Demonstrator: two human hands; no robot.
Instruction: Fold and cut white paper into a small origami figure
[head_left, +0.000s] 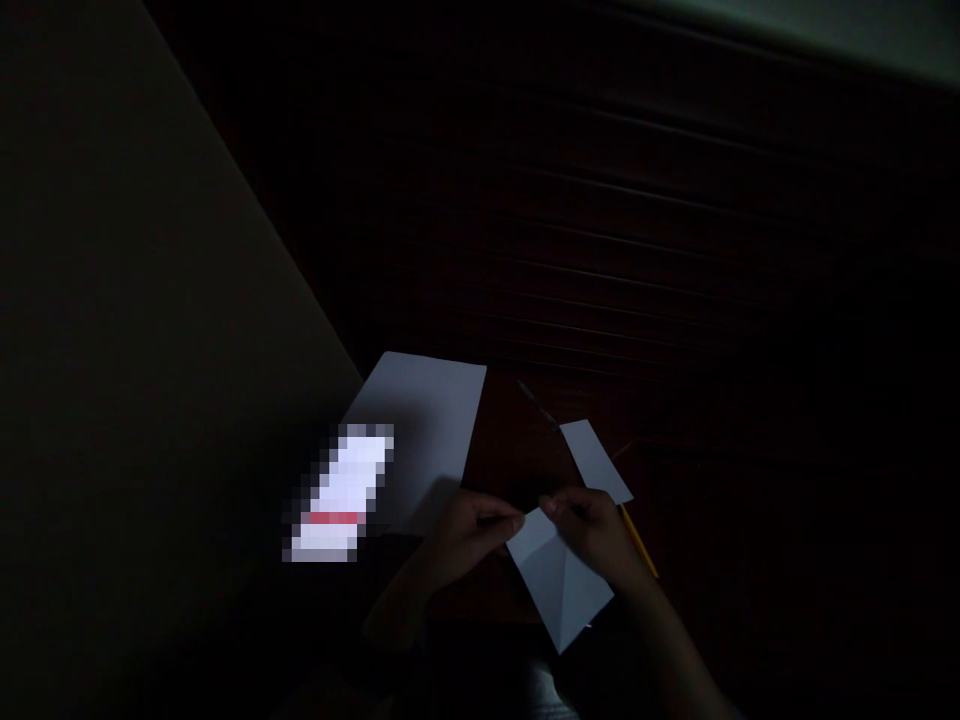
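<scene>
A small piece of white paper (561,585) with crease lines is held between both hands near the front of a dark table. My left hand (469,535) pinches its upper left corner between thumb and fingers. At the top edge, my right hand (592,525) grips the same paper, thumb towards me, and covers part of its right side. The paper hangs tilted, one corner pointing down towards me. Just behind my right hand lies a white paper strip (596,460).
To the left lies a large white sheet (439,420), partly under a bright, pixelated phone-like screen (341,490). A thin pen (538,405) rests behind the strip, and a yellow pencil-like stick (639,542) beside my right wrist. A pale wall (150,300) rises at left; the room is very dark.
</scene>
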